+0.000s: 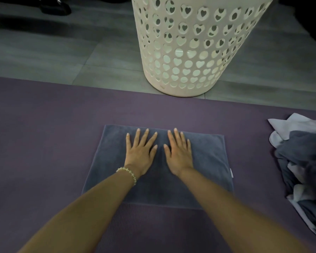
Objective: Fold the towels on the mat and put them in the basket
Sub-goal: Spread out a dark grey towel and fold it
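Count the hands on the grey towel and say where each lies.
2. The left hand, bracelet at its wrist, lies flat on the towel left of centre; the right hand lies flat beside it, right of centre. None appear hidden.

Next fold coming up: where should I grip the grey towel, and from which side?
Probably its two near corners, one per hand, from the near side. The towel lies flat on the mat, so only edges can be pinched; left hand and right hand rest flat on it.
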Action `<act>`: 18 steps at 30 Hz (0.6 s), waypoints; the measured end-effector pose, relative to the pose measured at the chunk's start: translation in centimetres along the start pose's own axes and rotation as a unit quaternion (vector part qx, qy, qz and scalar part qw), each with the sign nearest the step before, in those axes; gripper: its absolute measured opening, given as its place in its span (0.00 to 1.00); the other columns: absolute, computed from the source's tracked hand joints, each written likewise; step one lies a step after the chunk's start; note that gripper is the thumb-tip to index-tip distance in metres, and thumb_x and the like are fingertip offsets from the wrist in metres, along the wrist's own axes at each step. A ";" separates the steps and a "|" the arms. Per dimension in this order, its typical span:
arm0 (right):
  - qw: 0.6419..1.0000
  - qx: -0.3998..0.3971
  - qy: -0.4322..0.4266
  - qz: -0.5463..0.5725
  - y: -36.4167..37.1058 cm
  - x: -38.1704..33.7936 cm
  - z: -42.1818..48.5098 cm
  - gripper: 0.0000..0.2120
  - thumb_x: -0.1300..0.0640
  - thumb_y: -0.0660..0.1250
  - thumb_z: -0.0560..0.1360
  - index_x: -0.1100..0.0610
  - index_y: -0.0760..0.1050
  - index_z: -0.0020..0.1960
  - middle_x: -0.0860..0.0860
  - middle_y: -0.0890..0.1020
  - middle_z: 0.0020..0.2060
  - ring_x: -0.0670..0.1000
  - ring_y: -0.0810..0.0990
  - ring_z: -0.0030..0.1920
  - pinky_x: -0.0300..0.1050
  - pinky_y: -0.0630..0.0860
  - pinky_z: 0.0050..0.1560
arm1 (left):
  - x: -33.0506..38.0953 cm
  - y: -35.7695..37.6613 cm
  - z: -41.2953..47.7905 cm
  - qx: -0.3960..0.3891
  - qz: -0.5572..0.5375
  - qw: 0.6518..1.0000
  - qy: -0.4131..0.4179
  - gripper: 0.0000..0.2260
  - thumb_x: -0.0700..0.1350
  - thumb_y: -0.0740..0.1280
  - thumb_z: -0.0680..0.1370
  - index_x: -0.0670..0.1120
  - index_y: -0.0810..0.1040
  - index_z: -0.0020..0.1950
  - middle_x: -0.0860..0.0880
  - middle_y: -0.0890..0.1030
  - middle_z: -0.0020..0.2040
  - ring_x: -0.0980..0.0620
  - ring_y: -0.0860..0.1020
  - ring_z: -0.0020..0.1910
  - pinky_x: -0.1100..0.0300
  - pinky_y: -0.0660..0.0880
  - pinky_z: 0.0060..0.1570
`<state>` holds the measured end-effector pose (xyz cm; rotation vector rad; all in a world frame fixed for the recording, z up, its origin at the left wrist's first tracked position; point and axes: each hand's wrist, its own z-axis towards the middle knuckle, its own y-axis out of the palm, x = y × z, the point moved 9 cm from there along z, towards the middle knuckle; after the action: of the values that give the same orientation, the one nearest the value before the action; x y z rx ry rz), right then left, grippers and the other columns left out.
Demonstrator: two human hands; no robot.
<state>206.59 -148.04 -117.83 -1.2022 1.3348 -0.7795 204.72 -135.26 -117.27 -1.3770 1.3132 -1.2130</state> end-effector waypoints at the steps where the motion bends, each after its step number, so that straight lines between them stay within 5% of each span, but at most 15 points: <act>1: 1.000 -0.004 -0.016 -0.011 0.6 -0.3 0.3 0.30 0.40 0.34 0.78 0.48 0.41 0.78 0.47 0.42 0.78 0.49 0.38 0.77 0.49 0.34 0.74 | -0.6 0.5 0.7 -0.014 0.008 1.000 -0.013 0.30 0.60 0.31 0.76 0.57 0.43 0.77 0.53 0.45 0.79 0.46 0.40 0.77 0.40 0.33 0.70; 4: 0.998 0.000 -0.053 -0.027 1.0 0.9 0.7 0.36 0.34 0.29 0.73 0.45 0.42 0.77 0.46 0.44 0.78 0.48 0.39 0.77 0.47 0.31 0.73 | -3.1 1.3 1.5 -0.016 0.005 0.999 -0.042 0.24 0.59 0.42 0.81 0.59 0.40 0.76 0.55 0.43 0.78 0.48 0.40 0.77 0.38 0.35 0.71; 10: 0.998 0.029 -0.006 -0.047 -1.0 6.5 0.6 0.36 0.34 0.31 0.72 0.46 0.45 0.78 0.46 0.47 0.78 0.47 0.42 0.77 0.44 0.33 0.74 | -7.6 1.2 -0.1 0.046 -0.048 0.992 -0.108 0.33 0.66 0.35 0.73 0.59 0.48 0.77 0.54 0.50 0.78 0.47 0.44 0.77 0.41 0.35 0.72; 14: 0.998 0.028 0.032 -0.043 -2.0 9.6 0.1 0.38 0.33 0.33 0.71 0.47 0.47 0.78 0.47 0.50 0.78 0.48 0.44 0.77 0.45 0.36 0.75 | -10.6 1.2 -1.6 0.053 -0.071 0.983 -0.163 0.29 0.64 0.44 0.78 0.56 0.46 0.78 0.53 0.49 0.79 0.48 0.43 0.77 0.42 0.38 0.73; 18: 0.995 0.029 0.089 -0.043 -2.9 13.6 -0.8 0.32 0.36 0.44 0.78 0.49 0.48 0.78 0.48 0.50 0.78 0.49 0.45 0.77 0.48 0.41 0.76 | -13.8 1.4 -5.0 0.061 -0.134 0.969 -0.199 0.29 0.59 0.49 0.81 0.51 0.45 0.78 0.52 0.50 0.79 0.50 0.46 0.77 0.46 0.40 0.74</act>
<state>208.36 -161.77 -119.02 -1.1713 1.4025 -0.9995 199.89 -121.40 -119.03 -1.6414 0.7801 -1.0957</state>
